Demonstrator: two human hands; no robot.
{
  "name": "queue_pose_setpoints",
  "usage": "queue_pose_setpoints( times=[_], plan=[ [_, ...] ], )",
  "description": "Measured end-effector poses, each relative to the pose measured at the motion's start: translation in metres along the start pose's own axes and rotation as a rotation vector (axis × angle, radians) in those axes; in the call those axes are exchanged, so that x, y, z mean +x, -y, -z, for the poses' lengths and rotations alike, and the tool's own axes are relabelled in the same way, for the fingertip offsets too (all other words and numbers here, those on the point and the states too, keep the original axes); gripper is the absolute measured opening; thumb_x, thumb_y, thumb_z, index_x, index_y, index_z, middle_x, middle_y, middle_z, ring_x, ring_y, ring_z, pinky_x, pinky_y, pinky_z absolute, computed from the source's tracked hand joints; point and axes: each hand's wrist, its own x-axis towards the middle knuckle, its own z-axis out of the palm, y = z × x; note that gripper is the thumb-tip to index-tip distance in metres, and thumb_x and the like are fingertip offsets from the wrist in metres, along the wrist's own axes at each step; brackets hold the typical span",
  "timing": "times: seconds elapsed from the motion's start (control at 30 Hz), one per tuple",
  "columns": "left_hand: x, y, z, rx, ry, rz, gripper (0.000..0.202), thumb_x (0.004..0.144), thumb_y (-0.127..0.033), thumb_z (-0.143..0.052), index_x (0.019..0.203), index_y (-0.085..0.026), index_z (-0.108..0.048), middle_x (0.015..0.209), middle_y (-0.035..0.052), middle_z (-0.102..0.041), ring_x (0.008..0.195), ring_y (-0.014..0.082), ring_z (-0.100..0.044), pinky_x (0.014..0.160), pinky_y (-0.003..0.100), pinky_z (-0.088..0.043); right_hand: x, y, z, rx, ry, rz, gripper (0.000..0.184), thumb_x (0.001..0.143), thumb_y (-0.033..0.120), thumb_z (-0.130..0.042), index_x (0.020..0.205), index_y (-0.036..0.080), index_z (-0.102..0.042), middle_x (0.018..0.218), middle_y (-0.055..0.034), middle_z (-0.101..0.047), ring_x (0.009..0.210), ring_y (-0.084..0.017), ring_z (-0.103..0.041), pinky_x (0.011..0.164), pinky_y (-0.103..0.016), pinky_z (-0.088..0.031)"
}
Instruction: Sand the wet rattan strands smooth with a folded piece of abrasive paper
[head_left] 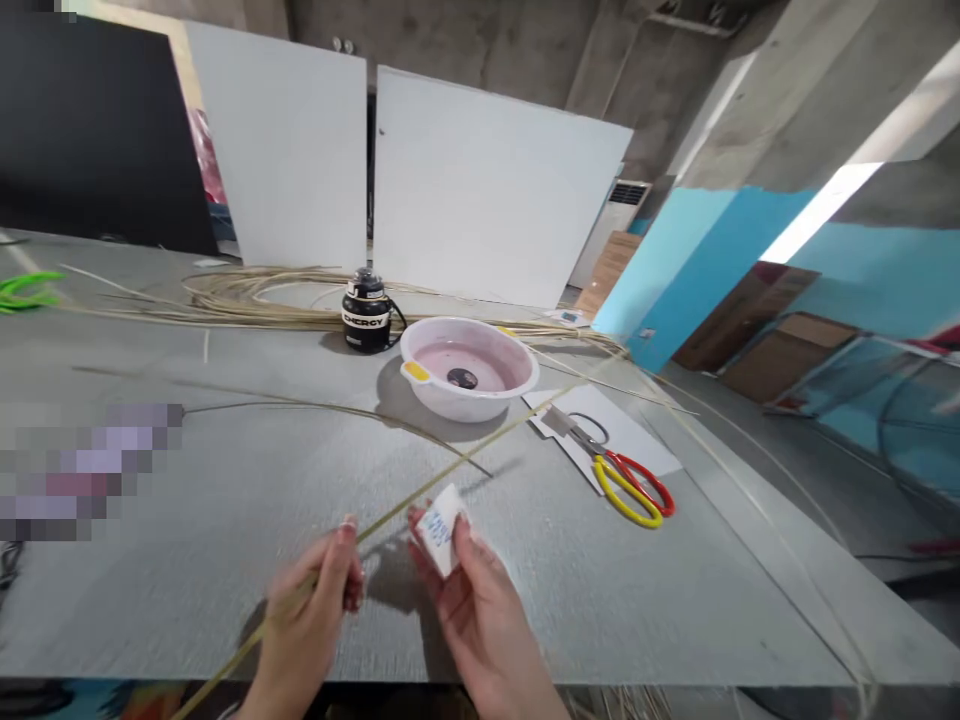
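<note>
My left hand [311, 610] is closed round a long, thin cane strip [420, 490], which slants from the table's near edge up toward the back right. In my right hand [484, 600] is a small white folded piece with blue lettering [441, 530], pinched between thumb and fingers. I cannot tell whether it is paper or cloth. The cane passes just above this white piece. To the right lie scissors [626, 485] with one red and one yellow handle, their blades over a white sheet [637, 430].
A white basin [469, 408] with liquid and a dark round object in it stands mid-table beside a black bottle [366, 320]. Behind lie coiled cane strips [247, 295]. One loose strip [337, 408] crosses the left side. Green-handled tools [30, 290] sit far left. White panels [495, 180] rise behind.
</note>
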Motion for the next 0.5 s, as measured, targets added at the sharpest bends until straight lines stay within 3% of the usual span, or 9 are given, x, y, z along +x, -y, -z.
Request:
queue_pose_setpoints(
  times=[0.1, 0.2, 0.3, 0.5],
  plan=[
    [-0.007, 0.0, -0.01, -0.007, 0.115, 0.006, 0.058, 0.087, -0.066, -0.05, 0.051, -0.019, -0.053, 0.044, -0.0009, -0.052, 0.039, 0.0112, -0.048, 0.038, 0.019, -0.04, -0.002, -0.02, -0.017, -0.044, 0.063, -0.017, 0.031, 0.073, 0.041, -0.082, 0.09, 0.016, -0.074, 0.093, -0.0082, -0.075, 0.077, -0.017, -0.067, 0.066, -0.026, -0.052],
    [-0.017, 0.003, -0.013, -0.021, 0.095, 0.025, 0.057, 0.088, -0.065, -0.05, 0.054, -0.02, -0.054, 0.047, -0.0008, -0.053, 0.042, 0.0116, -0.05, 0.041, 0.02, -0.042, -0.002, -0.033, -0.025, -0.057, 0.118, -0.108, 0.034, 0.076, 0.046, -0.079, 0.09, 0.016, -0.074, 0.072, -0.0028, -0.068, 0.054, -0.01, -0.053, 0.05, -0.022, -0.042],
    [-0.021, 0.006, -0.012, -0.034, 0.035, 0.043, 0.053, 0.09, -0.06, -0.051, 0.056, -0.02, -0.056, 0.05, -0.0008, -0.055, 0.046, 0.012, -0.052, 0.047, 0.02, -0.045, -0.003, -0.037, -0.024, -0.089, 0.124, -0.151, 0.032, 0.079, 0.046, -0.076, 0.083, 0.014, -0.073, 0.061, 0.0007, -0.059, 0.05, -0.007, -0.045, 0.05, -0.019, -0.038],
    [-0.016, 0.016, -0.003, -0.052, 0.243, 0.065, 0.056, 0.092, -0.062, -0.046, 0.058, -0.019, -0.057, 0.051, 0.0002, -0.056, 0.044, 0.0115, -0.051, 0.043, 0.019, -0.042, -0.002, -0.028, -0.025, -0.072, 0.118, -0.122, 0.029, 0.078, 0.043, -0.077, 0.079, 0.015, -0.074, 0.06, -0.0009, -0.062, 0.049, -0.009, -0.048, 0.051, -0.022, -0.042]
  ],
)
